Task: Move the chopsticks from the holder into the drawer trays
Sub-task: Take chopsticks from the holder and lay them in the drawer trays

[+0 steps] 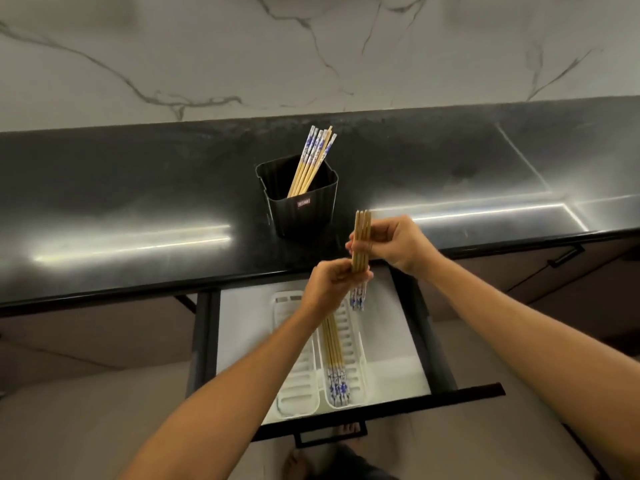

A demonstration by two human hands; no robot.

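A black ribbed holder [304, 211] stands on the dark counter with several wooden chopsticks [311, 161] leaning in it, blue-and-white ends up. Over the counter's front edge both hands hold a small bundle of chopsticks [362, 233] upright, plain tips up and patterned ends down. My right hand [398, 245] grips the bundle's middle, my left hand [329, 285] grips it lower down. Below, the open drawer [398, 341] holds two white slotted trays: the left tray [298, 382] looks bare, the right tray [355, 348] carries several chopsticks [334, 362] lying lengthwise.
The black counter [138, 202] runs across the view, with a marble wall [311, 46] behind it. A cabinet handle [566, 256] sits at the right below the counter. The drawer's black front and handle [329, 436] jut toward me, and bare feet show under it.
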